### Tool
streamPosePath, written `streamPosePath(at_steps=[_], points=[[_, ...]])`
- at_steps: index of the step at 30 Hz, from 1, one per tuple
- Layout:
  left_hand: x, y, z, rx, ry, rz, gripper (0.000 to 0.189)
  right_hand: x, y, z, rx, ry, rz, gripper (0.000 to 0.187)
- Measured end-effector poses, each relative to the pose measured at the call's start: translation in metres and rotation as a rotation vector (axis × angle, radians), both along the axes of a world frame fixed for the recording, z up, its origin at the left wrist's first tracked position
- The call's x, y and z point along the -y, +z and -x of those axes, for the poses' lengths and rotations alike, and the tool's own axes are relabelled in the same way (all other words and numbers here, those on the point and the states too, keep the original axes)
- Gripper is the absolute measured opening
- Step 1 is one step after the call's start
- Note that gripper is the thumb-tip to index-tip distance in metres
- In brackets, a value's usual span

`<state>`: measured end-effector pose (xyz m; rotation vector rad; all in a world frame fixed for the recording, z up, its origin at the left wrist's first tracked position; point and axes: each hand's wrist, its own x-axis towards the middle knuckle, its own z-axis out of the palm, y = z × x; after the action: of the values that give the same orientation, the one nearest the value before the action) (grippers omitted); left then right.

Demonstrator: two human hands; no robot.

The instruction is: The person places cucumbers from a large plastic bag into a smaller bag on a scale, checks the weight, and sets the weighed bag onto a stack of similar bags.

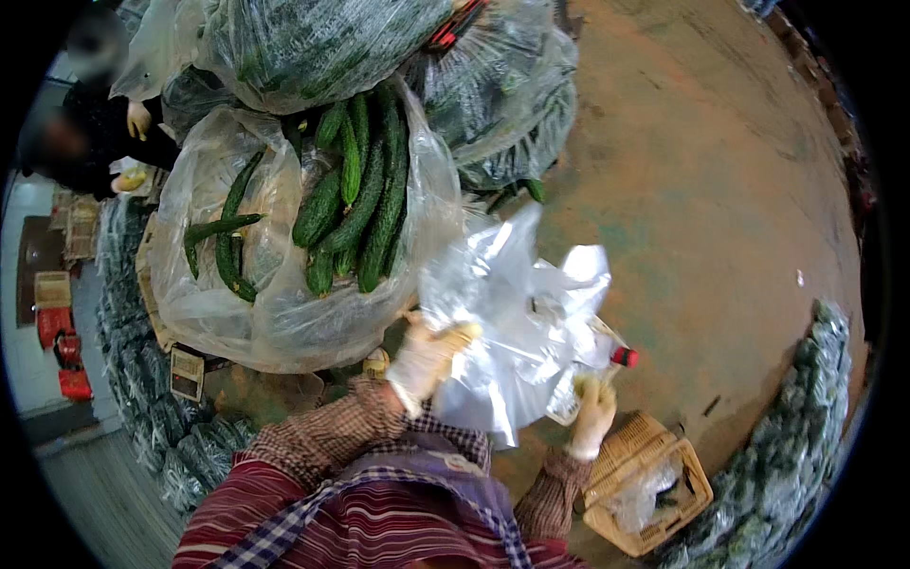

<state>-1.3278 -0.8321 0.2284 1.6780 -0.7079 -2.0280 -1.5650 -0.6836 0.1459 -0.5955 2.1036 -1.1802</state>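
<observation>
My left hand [426, 352], in a pale glove with yellowish fingertips, grips a clear plastic bag [490, 284] that is blurred and spread out in front of me. My right hand [596, 416], also gloved, is at the lower right edge of the shiny plastic; its fingers are curled, and whether they pinch a sheet is unclear. Under the plastic, a light-coloured container rim partly shows, with a red cap [625, 357] beside it. Just beyond my left hand, several dark green cucumbers [362, 206] lie in a large open plastic bag [284, 334]. Thinner, curved cucumbers [231, 235] lie on its left side.
Full plastic-wrapped bags of produce [327, 50] are heaped behind the open bag. A tan plastic basket [643, 491] holds crumpled plastic at lower right. Packed produce lines both sides [782, 441]. A digital scale display [187, 373] is at left. Another person [92, 142] works at upper left.
</observation>
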Motion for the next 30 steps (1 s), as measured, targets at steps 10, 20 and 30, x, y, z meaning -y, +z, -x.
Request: streamPosePath(at_steps=[10, 20, 30], points=[[-0.018, 0.129, -0.111, -0.127, 0.306, 0.506, 0.016, 0.116, 0.140, -0.058, 0.723, 1.101, 0.392, 0.053], [-0.092, 0.167, -0.260, 0.141, 0.396, 0.525, 0.026, 0.143, 0.239, -0.262, 1.059, 1.099, 0.377, 0.039], [-0.131, 0.177, -0.416, 0.440, 0.296, 0.675, 0.043, 0.102, 0.223, -0.480, 0.773, 0.969, 0.335, 0.011]])
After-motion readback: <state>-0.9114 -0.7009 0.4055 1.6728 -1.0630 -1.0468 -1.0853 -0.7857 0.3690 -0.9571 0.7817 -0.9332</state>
